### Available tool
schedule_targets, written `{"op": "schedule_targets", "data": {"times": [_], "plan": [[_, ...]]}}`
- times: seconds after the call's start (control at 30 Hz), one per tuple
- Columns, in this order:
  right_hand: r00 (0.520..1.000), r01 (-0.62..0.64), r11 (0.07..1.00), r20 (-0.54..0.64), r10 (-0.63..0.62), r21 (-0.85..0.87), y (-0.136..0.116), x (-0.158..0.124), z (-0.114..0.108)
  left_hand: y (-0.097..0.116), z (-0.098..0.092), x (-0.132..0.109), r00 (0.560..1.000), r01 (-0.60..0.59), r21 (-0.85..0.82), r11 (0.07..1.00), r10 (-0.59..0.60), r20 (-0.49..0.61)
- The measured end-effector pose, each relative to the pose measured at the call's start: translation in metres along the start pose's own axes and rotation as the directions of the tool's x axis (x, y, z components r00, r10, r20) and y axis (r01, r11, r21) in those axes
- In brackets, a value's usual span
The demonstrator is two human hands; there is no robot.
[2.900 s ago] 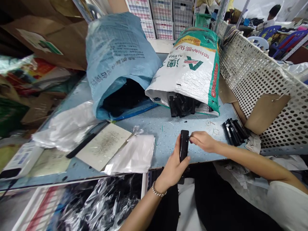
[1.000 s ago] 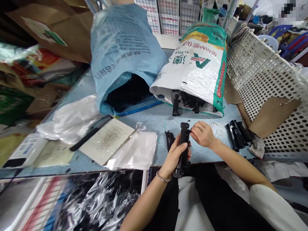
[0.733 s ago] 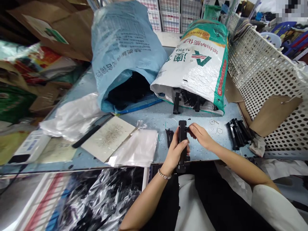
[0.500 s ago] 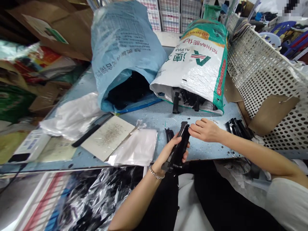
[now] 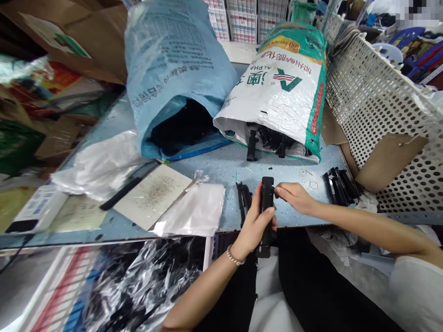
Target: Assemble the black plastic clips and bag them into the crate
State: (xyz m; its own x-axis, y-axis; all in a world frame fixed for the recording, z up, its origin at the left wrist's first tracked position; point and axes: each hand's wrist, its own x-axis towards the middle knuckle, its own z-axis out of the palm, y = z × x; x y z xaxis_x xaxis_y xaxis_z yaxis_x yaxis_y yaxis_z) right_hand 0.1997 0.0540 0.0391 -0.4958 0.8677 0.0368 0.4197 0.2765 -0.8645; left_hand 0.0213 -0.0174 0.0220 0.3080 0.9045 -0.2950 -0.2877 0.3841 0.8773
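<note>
My left hand (image 5: pixel 255 224) is wrapped round a long black plastic part (image 5: pixel 266 196), holding it upright over the near edge of the blue table (image 5: pixel 221 173). My right hand (image 5: pixel 293 196) pinches at the part's upper right side, fingertips touching it; what sits between them is too small to make out. Another black part (image 5: pixel 243 198) lies on the table just left of my left hand. A stack of black parts (image 5: pixel 338 186) rests to the right of my right hand.
A white and green sack (image 5: pixel 284 90) spills black parts (image 5: pixel 266 140) behind my hands. A blue sack (image 5: pixel 173 74) lies left of it. Clear plastic bags (image 5: pixel 194 212), a sheet of card (image 5: pixel 152 193) and a perforated white panel (image 5: pixel 377 106) surround the spot.
The black part, tilted half a second ago, now stands straight in my left hand. My right hand has drawn back to its upper right side.
</note>
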Motion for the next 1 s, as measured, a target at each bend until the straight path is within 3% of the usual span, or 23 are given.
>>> {"op": "schedule_targets", "data": {"times": [0.07, 0.13, 0.2, 0.27, 0.33, 0.43, 0.5, 0.53, 0.63, 0.7, 0.77, 0.83, 0.9, 0.93, 1.0], "plan": [[0.979, -0.197, 0.946, 0.003, 0.203, 0.258, 0.002, -0.003, 0.016, -0.007, -0.003, 0.007, 0.983, -0.145, 0.136, 0.98, 0.158, -0.094], [0.967, -0.252, 0.918, 0.105, 0.231, 0.306, -0.001, -0.007, 0.027, -0.007, -0.01, 0.016, 0.959, -0.19, 0.149, 0.97, 0.216, -0.182], [0.981, -0.117, 0.985, 0.171, 0.095, 0.126, -0.007, -0.012, 0.033, -0.001, -0.018, 0.022, 0.955, -0.151, 0.055, 0.987, 0.16, -0.248], [0.978, 0.154, 0.97, 0.171, -0.123, -0.187, -0.011, -0.019, 0.038, 0.007, -0.024, 0.025, 0.957, -0.107, -0.04, 0.993, 0.092, -0.274], [0.92, 0.392, 0.796, 0.184, -0.346, -0.462, -0.012, -0.023, 0.042, 0.01, -0.026, 0.023, 0.95, -0.114, -0.082, 0.99, 0.085, -0.3], [0.789, 0.59, 0.554, 0.274, -0.55, -0.588, -0.007, -0.024, 0.047, 0.003, -0.025, 0.02, 0.945, -0.123, -0.132, 0.984, 0.075, -0.318], [0.745, 0.643, 0.505, 0.317, -0.587, -0.576, -0.002, -0.023, 0.051, -0.004, -0.027, 0.019, 0.951, -0.103, -0.174, 0.979, 0.045, -0.307], [0.748, 0.643, 0.515, 0.321, -0.581, -0.567, 0.001, -0.023, 0.054, -0.008, -0.029, 0.019, 0.952, -0.099, -0.19, 0.977, 0.037, -0.303], [0.845, 0.532, 0.685, 0.253, -0.472, -0.498, 0.007, -0.019, 0.066, -0.013, -0.044, 0.02, 0.925, -0.142, -0.16, 0.977, 0.074, -0.372], [0.92, 0.382, 0.848, 0.235, -0.312, -0.368, 0.012, -0.006, 0.073, -0.014, -0.064, 0.02, 0.865, -0.182, -0.031, 0.983, 0.145, -0.48], [0.966, 0.203, 0.95, 0.21, -0.154, -0.239, 0.018, 0.022, 0.074, -0.017, -0.088, 0.02, 0.788, -0.164, 0.179, 0.97, 0.238, -0.568], [0.999, 0.02, 0.982, 0.046, -0.011, -0.19, 0.025, 0.063, 0.068, -0.023, -0.109, 0.021, 0.758, -0.059, 0.387, 0.92, 0.293, -0.582], [0.952, -0.213, 0.953, -0.266, 0.152, -0.217, 0.034, 0.11, 0.06, -0.033, -0.122, 0.025, 0.78, 0.062, 0.514, 0.855, 0.279, -0.559], [0.915, -0.318, 0.92, -0.329, 0.234, -0.231, 0.038, 0.132, 0.056, -0.039, -0.124, 0.028, 0.798, 0.1, 0.556, 0.825, 0.267, -0.54], [0.857, -0.484, 0.84, -0.328, 0.398, -0.245, 0.046, 0.166, 0.049, -0.05, -0.124, 0.035, 0.817, 0.118, 0.641, 0.759, 0.292, -0.497]]}}
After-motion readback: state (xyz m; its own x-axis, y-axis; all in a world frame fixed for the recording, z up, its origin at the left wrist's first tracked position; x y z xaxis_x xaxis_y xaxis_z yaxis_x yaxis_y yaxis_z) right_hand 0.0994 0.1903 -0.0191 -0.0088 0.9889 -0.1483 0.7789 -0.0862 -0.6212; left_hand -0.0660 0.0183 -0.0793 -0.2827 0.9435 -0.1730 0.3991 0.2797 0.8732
